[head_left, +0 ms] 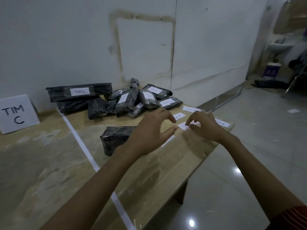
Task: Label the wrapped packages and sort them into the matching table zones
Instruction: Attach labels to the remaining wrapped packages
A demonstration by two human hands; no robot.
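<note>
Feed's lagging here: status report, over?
Left hand open, hovering. Right hand pinches label. Near package shows no label. Nothing blocking.

**Shiny film, matt paper, scuffed wood**

The black packages (pixel 126 103) at the far side wear crinkled, glossy plastic film. Their labels (pixel 80 91) are matt white paper, like the sign (pixel 16 113) at far left. The desk (pixel 41 163) shows matt wood grain with pale scuffed patches, crossed by a smooth white tape strip (pixel 79 143). The floor (pixel 249 180) tiles on the right are glossy.
</note>
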